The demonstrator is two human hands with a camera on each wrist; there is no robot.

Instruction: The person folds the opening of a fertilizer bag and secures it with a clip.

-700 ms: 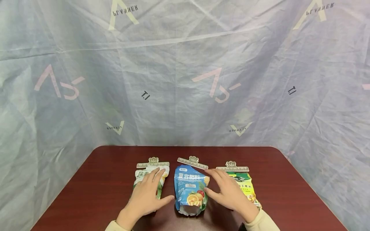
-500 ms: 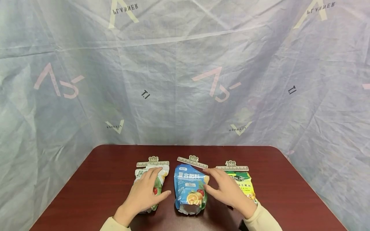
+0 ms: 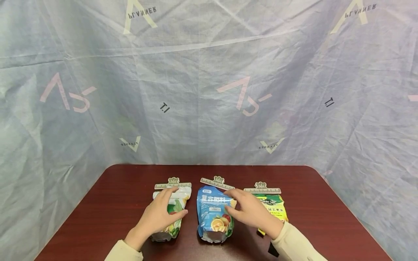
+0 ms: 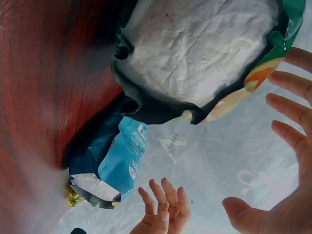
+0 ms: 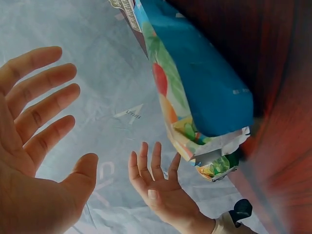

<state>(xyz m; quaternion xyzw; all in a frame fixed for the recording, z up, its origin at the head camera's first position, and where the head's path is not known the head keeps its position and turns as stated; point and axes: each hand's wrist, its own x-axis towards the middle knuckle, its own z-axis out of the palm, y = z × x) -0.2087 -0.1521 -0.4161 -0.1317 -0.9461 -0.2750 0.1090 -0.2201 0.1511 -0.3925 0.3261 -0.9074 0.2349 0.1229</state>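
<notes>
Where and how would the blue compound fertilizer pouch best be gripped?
I'd grip the blue compound fertilizer pouch across its lower body, from above and the right, spanning both long edges. It lies face up, fuller towards its base and tapering towards its top; the right hand is already on that side.

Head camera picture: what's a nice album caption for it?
Left hand and right hand hover near a white bag, blue bag and yellow-green bag on a reddish table.

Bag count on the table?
3: white-and-green bag at left, blue bag in the middle, yellow-and-green bag at right, partly hidden by the right hand.
</notes>
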